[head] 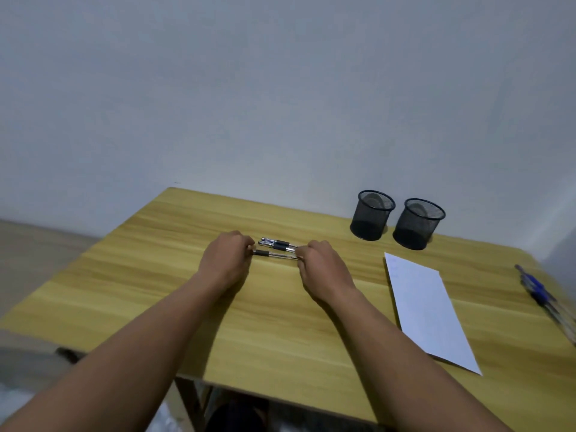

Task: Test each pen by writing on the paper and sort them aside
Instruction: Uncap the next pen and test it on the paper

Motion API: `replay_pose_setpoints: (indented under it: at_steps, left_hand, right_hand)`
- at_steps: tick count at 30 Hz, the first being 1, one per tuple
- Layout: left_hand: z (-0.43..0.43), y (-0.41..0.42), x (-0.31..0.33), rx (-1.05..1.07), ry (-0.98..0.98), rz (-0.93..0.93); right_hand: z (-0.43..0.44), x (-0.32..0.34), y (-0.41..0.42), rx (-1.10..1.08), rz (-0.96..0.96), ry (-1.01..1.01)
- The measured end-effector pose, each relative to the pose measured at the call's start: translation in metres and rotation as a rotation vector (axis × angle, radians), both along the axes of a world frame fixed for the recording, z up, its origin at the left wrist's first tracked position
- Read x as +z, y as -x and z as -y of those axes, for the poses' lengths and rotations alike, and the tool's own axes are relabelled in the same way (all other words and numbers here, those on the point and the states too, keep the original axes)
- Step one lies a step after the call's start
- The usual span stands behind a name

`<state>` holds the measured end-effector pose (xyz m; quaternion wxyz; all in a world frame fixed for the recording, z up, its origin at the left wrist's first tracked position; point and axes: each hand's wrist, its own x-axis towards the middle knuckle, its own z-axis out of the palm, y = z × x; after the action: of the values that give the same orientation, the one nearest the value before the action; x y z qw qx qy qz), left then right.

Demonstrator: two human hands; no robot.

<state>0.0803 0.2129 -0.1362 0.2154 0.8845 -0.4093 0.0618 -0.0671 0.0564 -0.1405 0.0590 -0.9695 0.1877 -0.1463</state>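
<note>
A clear pen with a black grip [274, 255] lies across the middle of the wooden table [280, 322]. My left hand [226, 260] pinches its left end and my right hand [321, 265] pinches its right end. Just behind it lie two more clear pens with black grips [279, 243], side by side and untouched. A white sheet of paper [427, 310] lies to the right, with faint marks near its top. Several blue pens [542, 294] lie in a row at the far right edge of the table.
Two black mesh pen cups [372, 215] [418, 223] stand at the back right against the pale wall; both look empty. The table's front edge runs close to my body, and a dark object shows on the floor below it.
</note>
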Motion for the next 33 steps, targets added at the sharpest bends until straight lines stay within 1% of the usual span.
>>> replay_pose_setpoints:
  at_steps: [3, 6, 7, 8, 9, 11, 14, 15, 17, 19, 21, 23, 26, 29, 32, 33]
  left_hand:
    - [-0.004, 0.000, 0.000, -0.024, 0.022, 0.010]
    - [-0.008, 0.001, 0.003, -0.063, 0.087, -0.008]
    - [-0.009, 0.001, 0.006, -0.079, 0.109, -0.028]
    - [-0.009, 0.002, 0.010, -0.093, 0.137, -0.059]
    - [-0.009, 0.003, 0.015, -0.106, 0.174, -0.096]
    - [-0.007, 0.008, 0.028, -0.123, 0.254, -0.167]
    - [0.004, 0.026, 0.047, -0.120, 0.349, -0.296]
    - [0.009, 0.033, 0.053, -0.128, 0.382, -0.350]
    - [0.022, 0.049, 0.064, -0.167, 0.439, -0.430]
    - [0.036, 0.066, 0.075, -0.227, 0.471, -0.489]
    - [0.051, 0.084, 0.084, -0.295, 0.473, -0.524]
    - [0.065, 0.098, 0.091, -0.345, 0.471, -0.521]
    - [0.082, 0.112, 0.097, -0.388, 0.461, -0.455]
    - [0.095, 0.123, 0.097, -0.416, 0.443, -0.397]
    - [0.101, 0.115, 0.095, -0.387, 0.419, -0.363]
    - [0.102, 0.108, 0.092, -0.373, 0.397, -0.341]
  right_hand:
    - [0.001, 0.000, 0.000, -0.004, -0.013, -0.001]
    - [-0.003, 0.008, 0.006, -0.003, -0.012, -0.027]
    - [-0.005, 0.011, 0.010, -0.011, 0.014, -0.063]
    - [-0.006, 0.016, 0.015, -0.038, 0.070, -0.148]
    - [-0.008, 0.021, 0.020, -0.075, 0.156, -0.282]
    - [-0.006, 0.034, 0.029, -0.151, 0.364, -0.645]
    - [0.004, 0.059, 0.043, -0.175, 0.592, -1.175]
    - [0.005, 0.066, 0.048, -0.170, 0.644, -1.304]
    - [0.007, 0.075, 0.059, -0.155, 0.719, -1.464]
    - [0.008, 0.079, 0.070, -0.137, 0.764, -1.514]
    - [0.012, 0.084, 0.080, -0.116, 0.786, -1.474]
    - [0.019, 0.088, 0.090, -0.117, 0.822, -1.436]
    - [0.032, 0.091, 0.106, -0.119, 0.885, -1.419]
    - [0.045, 0.094, 0.119, -0.132, 0.893, -1.367]
    - [0.070, 0.095, 0.140, -0.220, 0.991, -1.382]
    - [0.080, 0.093, 0.148, -0.251, 0.995, -1.361]
